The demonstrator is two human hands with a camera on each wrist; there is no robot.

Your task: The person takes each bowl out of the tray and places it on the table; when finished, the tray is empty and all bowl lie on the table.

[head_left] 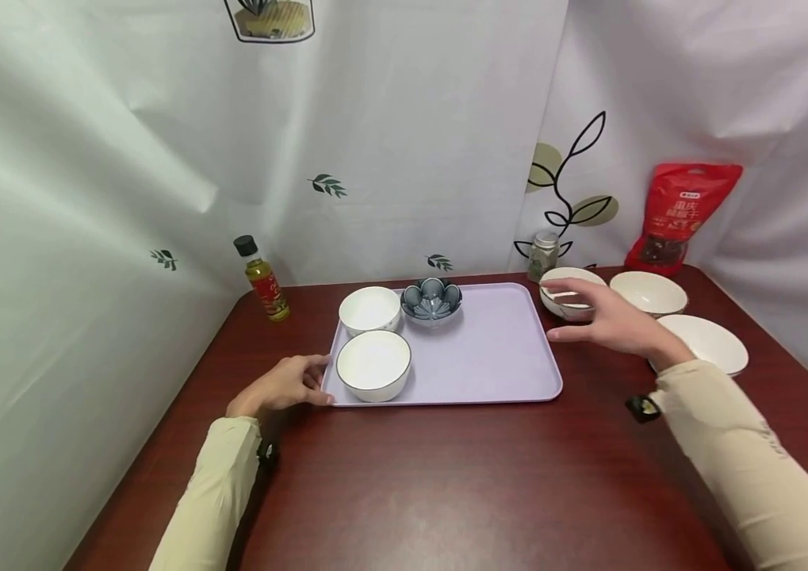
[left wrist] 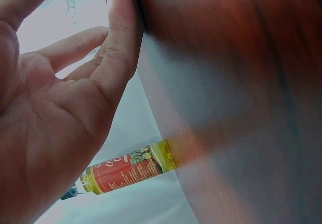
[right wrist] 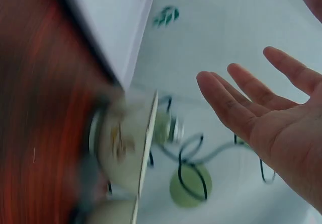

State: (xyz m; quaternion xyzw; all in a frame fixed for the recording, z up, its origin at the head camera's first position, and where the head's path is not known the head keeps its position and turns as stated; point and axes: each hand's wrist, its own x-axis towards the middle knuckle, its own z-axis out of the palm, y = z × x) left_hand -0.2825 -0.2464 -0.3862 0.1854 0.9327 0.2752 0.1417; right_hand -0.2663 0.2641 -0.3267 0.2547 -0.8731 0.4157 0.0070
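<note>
My left hand [head_left: 288, 385] is at the left edge of a pale lilac tray [head_left: 482, 349], thumb near its front corner and fingertips at the rim. Its fingers look fairly straight in the left wrist view. On the tray's left side, a white bowl [head_left: 373, 366] with a dark rim sits in front of another white bowl [head_left: 368, 311]. Beside these is a blue-grey petal-shaped glass bowl [head_left: 432, 305]. My right hand [head_left: 614, 317], fingers spread and holding nothing, hovers by a white bowl [head_left: 569, 312] right of the tray, overlapping it in the head view.
Two more white dishes, one at the back [head_left: 649, 292] and one nearer [head_left: 706, 342], stand at the right. A glass jar [head_left: 543, 258] and a red bag [head_left: 682, 210] are against the back curtain. An oil bottle [head_left: 266, 285] stands at the back left.
</note>
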